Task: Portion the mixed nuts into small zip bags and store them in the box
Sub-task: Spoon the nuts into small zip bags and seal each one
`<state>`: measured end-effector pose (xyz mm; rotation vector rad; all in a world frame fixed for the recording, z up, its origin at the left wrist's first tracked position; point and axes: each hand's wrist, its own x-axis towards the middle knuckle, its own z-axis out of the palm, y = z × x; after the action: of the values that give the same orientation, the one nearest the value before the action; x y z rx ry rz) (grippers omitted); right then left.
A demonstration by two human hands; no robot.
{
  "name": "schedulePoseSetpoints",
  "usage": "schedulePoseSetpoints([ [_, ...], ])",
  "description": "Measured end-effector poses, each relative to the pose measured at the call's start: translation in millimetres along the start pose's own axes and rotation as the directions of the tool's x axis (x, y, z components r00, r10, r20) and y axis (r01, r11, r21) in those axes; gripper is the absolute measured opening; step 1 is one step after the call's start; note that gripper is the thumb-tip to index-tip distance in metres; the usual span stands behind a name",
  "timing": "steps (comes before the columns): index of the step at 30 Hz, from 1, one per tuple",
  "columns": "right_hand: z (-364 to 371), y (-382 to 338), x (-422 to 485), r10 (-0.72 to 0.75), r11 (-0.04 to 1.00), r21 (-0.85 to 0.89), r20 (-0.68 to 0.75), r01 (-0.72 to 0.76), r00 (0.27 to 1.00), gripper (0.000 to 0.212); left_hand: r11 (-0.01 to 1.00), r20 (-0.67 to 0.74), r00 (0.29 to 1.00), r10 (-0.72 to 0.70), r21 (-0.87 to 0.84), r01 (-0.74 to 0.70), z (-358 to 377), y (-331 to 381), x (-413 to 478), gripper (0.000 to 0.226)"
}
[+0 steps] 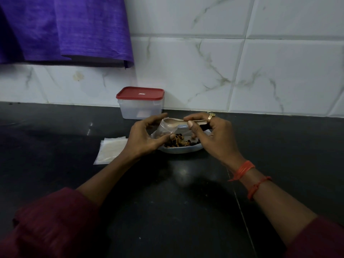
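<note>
A shallow plate (pixel 183 150) of mixed nuts (pixel 183 143) sits on the dark counter in front of me. Above its left side my left hand (pixel 144 137) pinches the mouth of a small clear zip bag (pixel 166 128), which holds a few nuts at its bottom. My right hand (pixel 214 134) grips a pale spoon (pixel 176 122) by the handle, its bowl resting at the bag's opening. A clear plastic box (pixel 140 108) with a red lid (pixel 140 93) stands shut against the wall behind the plate.
A stack of flat empty zip bags (pixel 109 149) lies on the counter left of the plate. A purple cloth (pixel 65 28) hangs on the tiled wall at upper left. The black counter (pixel 176 192) stretches toward me.
</note>
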<state>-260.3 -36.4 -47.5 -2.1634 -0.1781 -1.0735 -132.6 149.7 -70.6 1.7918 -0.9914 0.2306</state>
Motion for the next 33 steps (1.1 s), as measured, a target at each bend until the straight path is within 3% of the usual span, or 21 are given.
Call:
schedulePoseSetpoints([
  [4, -5.6, 2.3, 4.3, 0.039, 0.997, 0.077, -0.115, -0.030, 0.993, 0.011, 1.000, -0.021, 1.000, -0.013, 0.009, 0.013, -1.9, -2.6, 1.4, 0.069],
  [8, -11.3, 12.0, 5.4, 0.112, 0.993, 0.007, -0.235, -0.114, 0.965, 0.012, 1.000, -0.051, 0.998, -0.023, 0.004, 0.023, -3.0, -5.3, 1.7, 0.068],
  [10, -15.7, 17.6, 6.1, 0.149, 0.979, -0.113, -0.169, -0.170, 0.974, 0.010, 0.999, -0.045, 0.998, -0.034, 0.009, 0.034, -3.1, -6.9, 1.6, 0.068],
  [13, -19.7, 21.7, 3.4, 0.149, 0.912, -0.391, 0.026, -0.127, 0.989, 0.012, 0.998, -0.030, 0.997, -0.066, 0.007, 0.067, -2.4, -10.8, 2.2, 0.066],
  [17, -21.3, 27.0, -0.5, 0.153, 0.853, -0.519, 0.154, -0.052, 0.976, 0.025, 0.994, -0.035, 0.994, -0.107, 0.023, 0.108, -2.9, -13.7, 2.7, 0.063],
  [20, -22.1, 31.3, 0.6, 0.182, 0.881, -0.467, 0.178, -0.080, 0.967, 0.026, 0.992, -0.050, 0.992, -0.117, 0.034, 0.119, -3.8, -15.1, 3.0, 0.061],
  [26, -20.0, 32.6, 2.2, 0.233, 0.897, -0.396, 0.051, -0.195, 0.971, 0.032, 0.992, -0.062, 0.991, -0.119, 0.038, 0.122, -3.8, -17.6, 3.3, 0.063],
  [33, -11.2, 36.2, -0.5, 0.400, 0.905, -0.150, -0.018, -0.398, 0.916, 0.033, 0.995, -0.037, 0.994, -0.098, 0.030, 0.099, -4.5, -16.9, 1.7, 0.066],
])
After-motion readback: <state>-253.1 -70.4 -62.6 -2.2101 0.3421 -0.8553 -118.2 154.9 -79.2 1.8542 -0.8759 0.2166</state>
